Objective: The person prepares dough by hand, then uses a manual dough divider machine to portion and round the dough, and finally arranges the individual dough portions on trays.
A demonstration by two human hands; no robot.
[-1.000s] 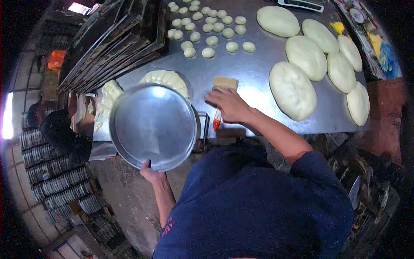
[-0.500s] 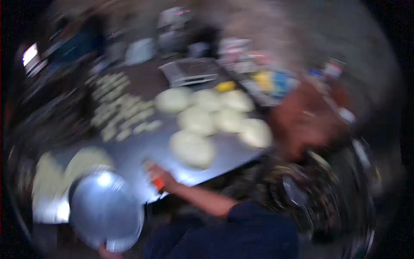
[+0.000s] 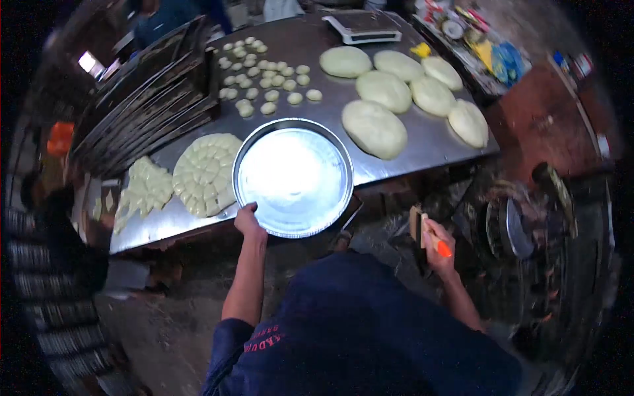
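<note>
My left hand point(image 3: 249, 222) grips the near rim of a round metal pan point(image 3: 292, 178), thumb over the edge. The pan is tilted towards me at the table's front edge, its shiny inside bare. Away to the right, beyond the table, my right hand point(image 3: 438, 247) is closed around a brush point(image 3: 416, 224) with an orange-tipped handle. Just left of the pan lies a round of dough cut into pieces point(image 3: 207, 173), with a looser spread of cut dough point(image 3: 146, 189) beside it. Several large dough rounds point(image 3: 375, 129) rest to the pan's right.
Small dough balls point(image 3: 271, 94) dot the metal table point(image 3: 422, 146). A leaning stack of dark trays point(image 3: 148, 96) stands at the left, a scale point(image 3: 362, 30) at the back. Another person's dark sleeve point(image 3: 69, 237) shows at the left. Metal equipment point(image 3: 515, 228) stands at the right.
My right hand has moved with the brush from over the table to the right, off its edge. The pan has come up and right to the table's front edge. My view has shifted and cleared.
</note>
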